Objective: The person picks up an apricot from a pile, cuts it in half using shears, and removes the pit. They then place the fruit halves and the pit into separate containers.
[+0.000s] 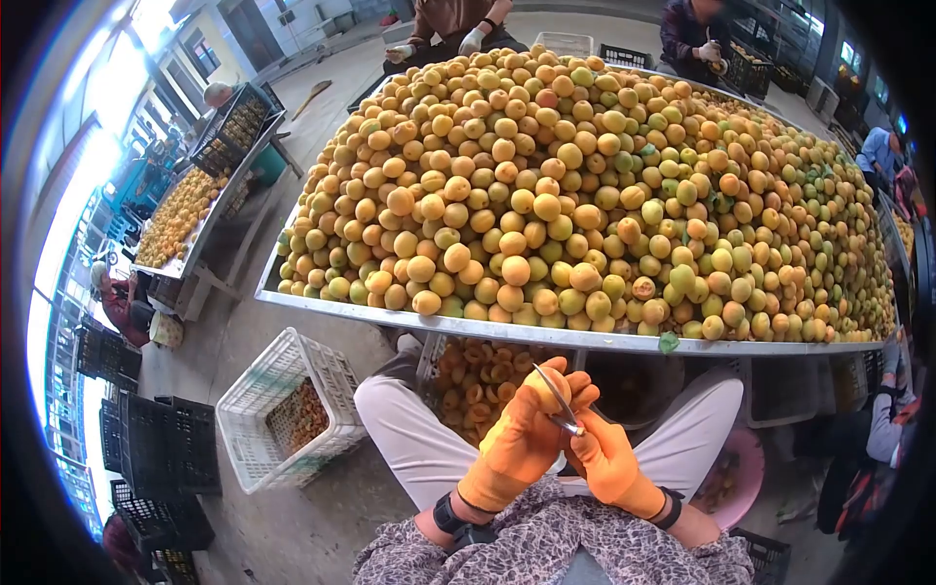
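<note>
My left hand (512, 439), in an orange glove, is closed round an apricot (549, 392) above my lap. In my right hand (614, 463), also gloved in orange, is a small knife (568, 426). Its thin blade lies up against the apricot, and my right fingers hide most of the handle. Below and beyond my hands, a crate (426, 363) between my knees holds halved apricots (478, 385). Just past it rises a big heap of whole apricots (546, 205) on a metal-edged table (468, 325).
A white crate (255, 429) with pits at its bottom stands left. Black crates (161, 444) are stacked farther left; a pink basin (746, 478) sits by my right knee. Gloved people (453, 24) work across the table. Another apricot table (180, 219) stands far left.
</note>
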Motion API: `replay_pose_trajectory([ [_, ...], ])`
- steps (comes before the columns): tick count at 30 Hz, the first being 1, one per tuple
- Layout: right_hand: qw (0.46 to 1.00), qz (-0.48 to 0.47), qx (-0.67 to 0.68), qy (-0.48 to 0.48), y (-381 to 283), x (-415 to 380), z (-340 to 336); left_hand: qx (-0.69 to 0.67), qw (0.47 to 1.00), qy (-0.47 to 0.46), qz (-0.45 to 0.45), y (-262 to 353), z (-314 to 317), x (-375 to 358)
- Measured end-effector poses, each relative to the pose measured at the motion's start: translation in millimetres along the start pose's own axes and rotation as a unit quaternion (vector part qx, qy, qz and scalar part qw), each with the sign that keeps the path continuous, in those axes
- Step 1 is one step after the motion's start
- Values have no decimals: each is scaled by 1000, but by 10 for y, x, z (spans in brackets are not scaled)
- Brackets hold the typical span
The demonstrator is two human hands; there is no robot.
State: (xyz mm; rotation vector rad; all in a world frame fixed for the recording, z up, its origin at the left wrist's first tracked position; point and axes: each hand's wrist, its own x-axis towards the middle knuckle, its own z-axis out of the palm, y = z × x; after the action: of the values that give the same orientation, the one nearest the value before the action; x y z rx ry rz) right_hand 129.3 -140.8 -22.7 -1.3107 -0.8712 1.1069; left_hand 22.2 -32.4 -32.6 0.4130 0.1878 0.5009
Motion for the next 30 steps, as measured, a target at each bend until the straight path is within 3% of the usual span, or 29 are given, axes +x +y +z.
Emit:
replay_pose_trajectory([
  [3,995,-85,-37,30,120,-4,49,45,998,31,-11,29,148,-53],
  [6,988,-128,-79,39,154,2,63,102,995,1,-6,95,225,-87],
  [13,987,-130,-89,9,279,-7,39,176,984,-29,-9,180,277,-98],
  [16,978,-187,-54,76,207,24,124,163,985,-50,-10,209,301,-80],
  [20,985,-153,-72,25,131,15,-9,215,974,-64,6,432,344,-38],
  [22,987,-130,-91,12,99,10,-47,498,857,-126,34,626,332,25],
  [23,986,-135,-96,-6,103,9,-64,552,824,-129,-7,742,381,50],
  [24,985,-141,-101,-24,111,7,-82,551,824,-129,-7,707,379,39],
  [26,974,-194,-111,-27,250,16,-124,333,933,-138,-11,585,382,41],
  [28,960,-251,-121,-27,267,58,-129,224,960,-165,-35,437,300,18],
  [30,936,-319,-145,37,172,104,-74,210,973,-95,-18,314,384,-88],
])
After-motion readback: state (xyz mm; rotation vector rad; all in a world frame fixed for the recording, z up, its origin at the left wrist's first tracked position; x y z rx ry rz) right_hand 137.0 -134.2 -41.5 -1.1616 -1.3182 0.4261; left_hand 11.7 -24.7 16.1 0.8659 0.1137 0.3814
